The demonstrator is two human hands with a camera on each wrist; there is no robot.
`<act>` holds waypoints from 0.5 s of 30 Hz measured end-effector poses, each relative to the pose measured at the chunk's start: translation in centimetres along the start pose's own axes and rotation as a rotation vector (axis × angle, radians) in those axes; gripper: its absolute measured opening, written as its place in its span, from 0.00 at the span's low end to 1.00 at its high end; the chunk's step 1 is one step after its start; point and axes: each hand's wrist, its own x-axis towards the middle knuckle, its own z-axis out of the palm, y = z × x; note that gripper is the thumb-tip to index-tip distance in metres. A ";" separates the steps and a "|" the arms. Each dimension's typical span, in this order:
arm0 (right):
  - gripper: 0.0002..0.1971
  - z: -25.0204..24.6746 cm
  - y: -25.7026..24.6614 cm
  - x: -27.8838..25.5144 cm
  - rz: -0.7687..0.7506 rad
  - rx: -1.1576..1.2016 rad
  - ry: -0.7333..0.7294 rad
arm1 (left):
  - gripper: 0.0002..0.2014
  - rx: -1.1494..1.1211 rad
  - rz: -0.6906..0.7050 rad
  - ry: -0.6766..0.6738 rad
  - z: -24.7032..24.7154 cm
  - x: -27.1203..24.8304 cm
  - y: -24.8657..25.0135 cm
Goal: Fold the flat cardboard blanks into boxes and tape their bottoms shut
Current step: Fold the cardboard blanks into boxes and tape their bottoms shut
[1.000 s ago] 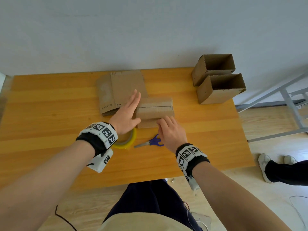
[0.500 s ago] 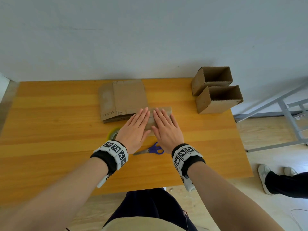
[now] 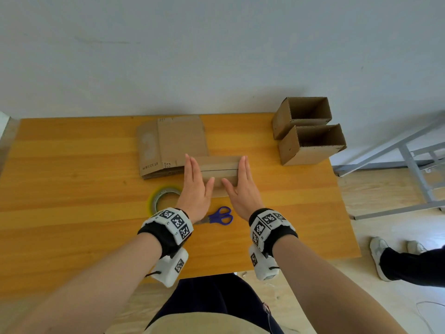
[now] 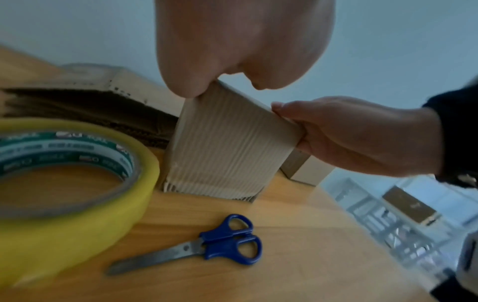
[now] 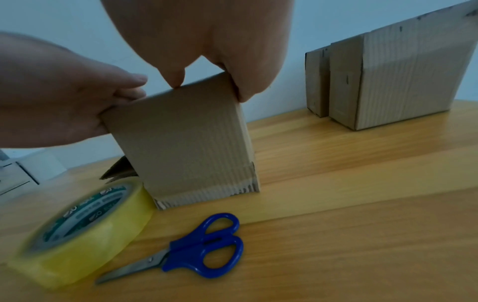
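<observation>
On the wooden counter, the leftmost thing is a roll of yellow-tinted clear packing tape with a green-printed core, lying flat near the front. Behind it, toward the wall, lies a stack of flat brown cardboard blanks (small print runs along one edge). The tape roll sits just beside the near left corner of the brown corrugated cardboard box being worked on, which stands at the middle of the counter with its closed flaps facing up, the seam between them showing as a dark line.

The left hand lies flat on the box's left end, fingers straight and together, thumb spread toward the middle; its grip is released, pressing rather than clasping. The right hand mirrors it on the right end, fingers straight, thumb angled inward, likewise pressing with nothing clasped. In the wrist views the thumbs lie on the top near edge.

In front of the box, between the wrists, lie blue-handled scissors, blades closed and pointing left. Well to the right, at the back corner, two folded brown cardboard boxes stand touching each other, open tops upward.
</observation>
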 end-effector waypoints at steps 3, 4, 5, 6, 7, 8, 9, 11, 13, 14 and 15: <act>0.39 -0.3 0.1 0.4 0.083 0.072 -0.020 | 0.32 -0.220 -0.098 0.093 -0.1 0.5 0.3; 0.39 -0.4 0.1 0.5 0.109 0.089 -0.025 | 0.32 -0.291 -0.139 0.096 -0.2 0.7 0.4; 0.38 -0.4 0.1 0.7 0.131 0.105 -0.029 | 0.33 -0.357 -0.181 0.085 -0.4 1.0 0.6; 0.37 -0.5 0.1 0.8 0.148 0.125 -0.030 | 0.33 -0.410 -0.217 0.069 -0.5 1.1 0.7; 0.36 -0.6 0.0 1.0 0.166 0.152 -0.029 | 0.33 -0.442 -0.242 0.056 -0.7 1.3 0.8; 0.36 -0.7 -0.1 1.0 0.186 0.185 -0.028 | 0.32 -0.462 -0.260 0.047 -0.8 1.4 0.8; 0.35 -0.7 -0.2 1.2 0.209 0.220 -0.027 | 0.32 -0.486 -0.276 0.041 -0.9 1.5 0.9; 0.34 -0.6 -0.2 1.6 0.258 0.284 -0.026 | 0.31 -0.530 -0.330 0.026 -1.2 1.7 1.1; 0.33 -0.6 -0.2 1.9 0.295 0.327 -0.028 | 0.31 -0.544 -0.396 0.019 -1.3 2.2 1.0; 0.34 -0.6 -0.3 2.0 0.312 0.351 -0.026 | 0.31 -0.537 -0.420 0.013 -1.4 2.4 1.1; 0.34 -0.7 -0.4 2.0 0.334 0.379 -0.023 | 0.31 -0.525 -0.436 0.007 -1.5 2.6 1.1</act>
